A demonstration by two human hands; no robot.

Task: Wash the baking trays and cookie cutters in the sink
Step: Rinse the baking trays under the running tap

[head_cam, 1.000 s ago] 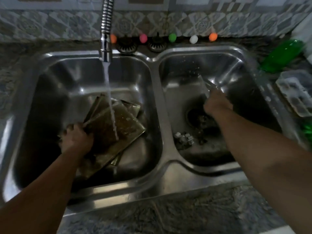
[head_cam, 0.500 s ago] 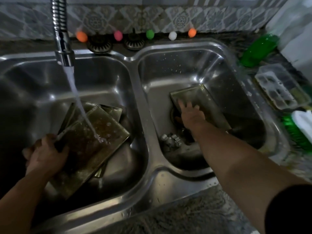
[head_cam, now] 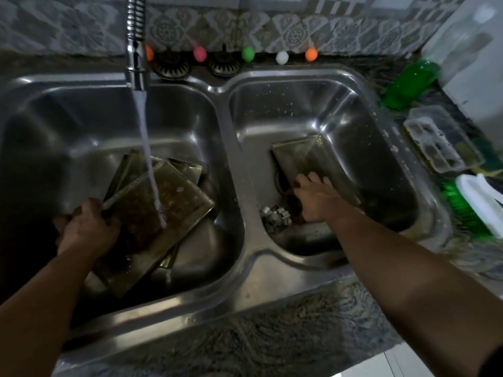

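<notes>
A double steel sink [head_cam: 246, 268] fills the view. In the left basin, several greasy baking trays are stacked; my left hand [head_cam: 87, 229] grips the near-left edge of the top tray [head_cam: 163, 210], and water from the tap [head_cam: 135, 63] runs onto it. Another tray [head_cam: 302, 156] lies tilted in the right basin, and my right hand [head_cam: 315, 198] rests on its near end with fingers spread. Small metal cookie cutters [head_cam: 275, 216] lie just left of that hand, by the drain.
On the counter to the right are a green dish-soap bottle [head_cam: 412, 83], a clear plastic tray [head_cam: 432, 142] and a green-and-white scrub brush [head_cam: 473, 208]. Coloured egg-shaped ornaments [head_cam: 248, 53] line the tiled back wall. A granite counter edge [head_cam: 272, 330] runs in front.
My right hand carried a tray into the right basin, laid it down and now rests flat on it. My left hand kept hold of the top tray under the running water.
</notes>
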